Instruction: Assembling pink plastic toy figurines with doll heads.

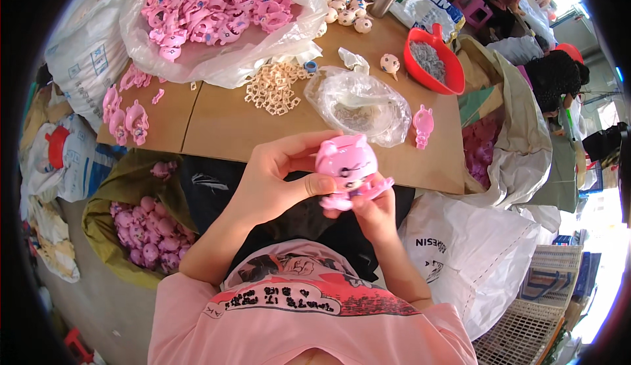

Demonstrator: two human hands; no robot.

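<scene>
**Pink toy [347, 159] gripped in both my hands at the table's [223, 132] near edge**

In the head view, I hold the toy upright, its big eared head toward the table and its small legs toward me. My left hand [269, 178] is closed around the side of the head, thumb pressed near the face. My right hand [376, 219] grips it lower down, around the legs, though the toy hides some of those fingers.

On the table, a flat pink part [423, 128] lies alone to the right, just beside a clear plastic bag [388, 115]. Left of that bag is a heap of small cream pieces [271, 90], with a blue ring [310, 67] near it. A red scoop [452, 81] of grey bits [427, 60] sits beyond, a round cream piece [390, 63] near it. At far left are more pink parts [136, 120], below a large open bag [135, 30] filled with pink pieces [204, 13]. On the floor to my left, an olive sack [102, 230] holds rounded pink pieces [151, 233].
</scene>
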